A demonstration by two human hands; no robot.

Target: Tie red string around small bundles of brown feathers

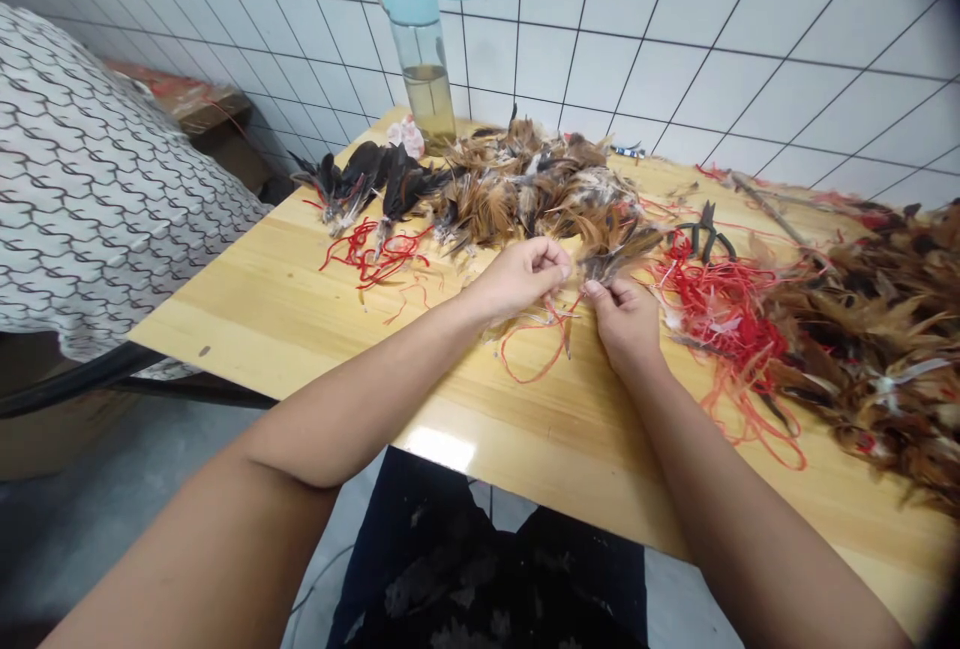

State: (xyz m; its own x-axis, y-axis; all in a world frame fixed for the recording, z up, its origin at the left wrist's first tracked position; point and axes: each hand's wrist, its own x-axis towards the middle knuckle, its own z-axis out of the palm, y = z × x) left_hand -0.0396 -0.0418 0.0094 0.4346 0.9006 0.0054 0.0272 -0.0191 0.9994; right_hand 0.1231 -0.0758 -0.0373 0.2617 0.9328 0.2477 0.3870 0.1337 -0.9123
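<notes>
Red thread (536, 349) trails below the left hand (519, 279) and right hand (622, 324), both pinching a brown feather tuft (616, 251), keeping its quills gathered.

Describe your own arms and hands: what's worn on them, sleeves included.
The left arm and right arm are bare, with no sleeve in view. The left hand and right hand wear no gloves; no watch or bracelet shows.
</notes>
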